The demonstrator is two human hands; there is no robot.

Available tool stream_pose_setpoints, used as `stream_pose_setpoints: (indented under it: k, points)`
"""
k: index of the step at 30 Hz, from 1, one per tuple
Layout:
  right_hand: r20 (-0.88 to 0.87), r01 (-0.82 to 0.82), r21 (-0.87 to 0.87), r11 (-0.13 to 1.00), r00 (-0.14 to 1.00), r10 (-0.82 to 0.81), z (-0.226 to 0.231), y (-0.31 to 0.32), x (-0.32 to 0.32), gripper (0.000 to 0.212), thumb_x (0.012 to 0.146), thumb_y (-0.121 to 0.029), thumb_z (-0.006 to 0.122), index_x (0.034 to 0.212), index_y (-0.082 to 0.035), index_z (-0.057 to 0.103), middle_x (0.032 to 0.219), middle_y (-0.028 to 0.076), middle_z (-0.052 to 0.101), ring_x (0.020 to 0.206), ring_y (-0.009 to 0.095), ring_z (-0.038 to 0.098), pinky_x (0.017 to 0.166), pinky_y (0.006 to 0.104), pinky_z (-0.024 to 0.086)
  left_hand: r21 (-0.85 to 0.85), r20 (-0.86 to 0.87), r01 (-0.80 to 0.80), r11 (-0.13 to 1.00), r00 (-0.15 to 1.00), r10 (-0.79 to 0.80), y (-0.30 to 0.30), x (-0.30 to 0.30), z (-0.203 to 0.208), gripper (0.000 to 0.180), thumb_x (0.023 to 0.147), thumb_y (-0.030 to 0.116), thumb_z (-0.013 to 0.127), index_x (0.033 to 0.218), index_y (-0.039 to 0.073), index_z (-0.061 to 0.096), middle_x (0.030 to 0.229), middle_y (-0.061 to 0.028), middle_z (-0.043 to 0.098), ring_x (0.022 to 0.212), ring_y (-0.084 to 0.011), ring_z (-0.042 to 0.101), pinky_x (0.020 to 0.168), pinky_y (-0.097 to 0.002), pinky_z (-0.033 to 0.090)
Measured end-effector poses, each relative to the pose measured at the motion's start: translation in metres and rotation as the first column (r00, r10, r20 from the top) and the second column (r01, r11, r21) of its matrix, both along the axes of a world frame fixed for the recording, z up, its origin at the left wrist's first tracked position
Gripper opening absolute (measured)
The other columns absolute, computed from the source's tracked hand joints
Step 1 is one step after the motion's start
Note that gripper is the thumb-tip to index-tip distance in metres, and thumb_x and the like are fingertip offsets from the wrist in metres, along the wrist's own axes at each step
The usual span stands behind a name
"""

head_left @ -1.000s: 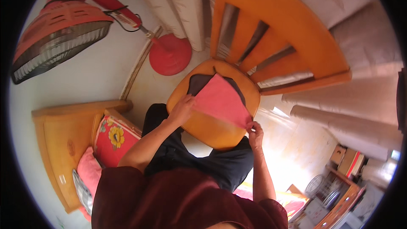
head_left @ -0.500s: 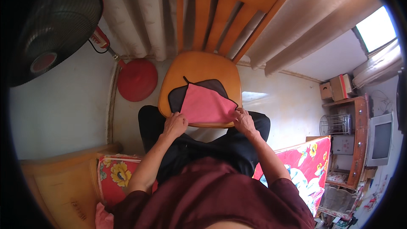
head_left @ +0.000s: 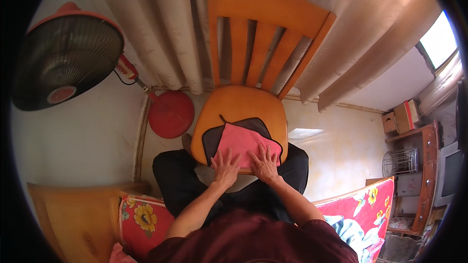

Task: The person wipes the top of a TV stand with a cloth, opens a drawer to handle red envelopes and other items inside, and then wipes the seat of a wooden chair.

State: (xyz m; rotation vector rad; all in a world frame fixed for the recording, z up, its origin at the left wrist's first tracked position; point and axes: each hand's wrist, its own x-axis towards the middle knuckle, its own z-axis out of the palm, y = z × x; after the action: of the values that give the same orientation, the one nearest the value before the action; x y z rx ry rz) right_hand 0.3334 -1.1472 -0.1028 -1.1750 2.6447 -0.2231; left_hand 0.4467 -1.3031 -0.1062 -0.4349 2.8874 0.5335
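Note:
On the seat of a wooden chair (head_left: 214, 103) lies a two-sided cloth (head_left: 239, 139), pink on one face and dark grey on the other, with black edging and a small loop at its far corner. Its pink face is folded over part of the grey. My left hand (head_left: 226, 165) rests flat on the near left of the pink part, fingers spread. Beside it, my right hand (head_left: 265, 161) presses on the near right part, its fingers also spread. Neither hand grips the cloth.
A round fan-shaped heater (head_left: 68, 63) on a red base (head_left: 170, 114) stands at the left. Beige curtains (head_left: 170, 29) hang behind the chair. A red floral cushion (head_left: 146, 216) lies beside me, and a wooden cabinet (head_left: 423, 180) stands at the right.
Both hands have let go of the cloth's near corners and moved inward onto its pink face, fingers now spread. The view has tilted up a little.

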Motion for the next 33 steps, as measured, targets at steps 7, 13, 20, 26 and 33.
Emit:
stream_pose_setpoints:
  k: [7,13,20,26,33]
  points:
    - [-0.034,0.115,0.002,0.993,0.993,-0.115,-0.006,-0.023,-0.059,0.064,0.081,-0.037,0.06,0.141,-0.033,0.036,0.152,0.018,0.017,0.138,0.05,0.012,0.099,0.0729,0.022,-0.07,0.018,0.097,0.993,0.995,-0.096,-0.029,-0.094,0.017,0.062,0.089,0.037,0.056,0.145,0.033,0.031,0.154,-0.0118,0.014,0.139,-0.0483,0.008,0.1,-0.075,0.014]
    - [0.142,0.28,0.044,0.959,0.948,-0.283,-0.007,-0.075,-0.155,0.075,0.076,-0.03,0.065,0.143,-0.035,0.032,0.153,0.015,0.016,0.139,0.049,0.007,0.1,0.0742,0.018,-0.039,-0.028,0.163,0.986,0.986,-0.164,-0.094,-0.198,0.007,0.066,0.085,0.037,0.06,0.144,0.028,0.034,0.155,-0.0137,0.012,0.141,-0.0439,0.009,0.101,-0.0734,0.016]
    - [0.243,0.14,0.12,0.983,0.956,-0.166,0.008,-0.146,-0.165,0.075,0.078,-0.035,0.065,0.144,-0.035,0.03,0.155,0.01,0.013,0.139,0.049,0.005,0.098,0.0763,0.017,-0.084,-0.023,0.018,0.996,1.0,-0.02,-0.153,-0.195,0.001,0.054,0.093,0.042,0.046,0.143,0.025,0.034,0.153,-0.0165,0.021,0.142,-0.0327,0.015,0.11,-0.0554,0.022]
    - [0.102,-0.143,0.19,0.971,0.987,0.125,-0.014,-0.137,-0.087,0.06,0.086,-0.041,0.052,0.143,-0.031,0.036,0.155,0.01,0.015,0.139,0.046,0.008,0.097,0.0768,0.017,-0.073,-0.033,-0.203,0.976,0.979,0.201,-0.12,-0.088,0.022,0.057,0.093,0.035,0.049,0.145,0.019,0.032,0.15,-0.0245,0.021,0.139,-0.0412,0.018,0.111,-0.0535,0.02]
    - [0.071,-0.378,-0.004,0.926,0.924,0.377,0.009,-0.066,0.005,0.06,0.082,-0.038,0.059,0.139,-0.033,0.041,0.151,0.009,0.024,0.137,0.047,0.014,0.097,0.0748,0.023,-0.089,0.009,-0.215,0.973,0.976,0.216,-0.041,0.035,0.013,0.059,0.089,0.029,0.056,0.143,0.016,0.036,0.149,-0.0277,0.017,0.138,-0.0468,0.015,0.107,-0.0612,0.017]
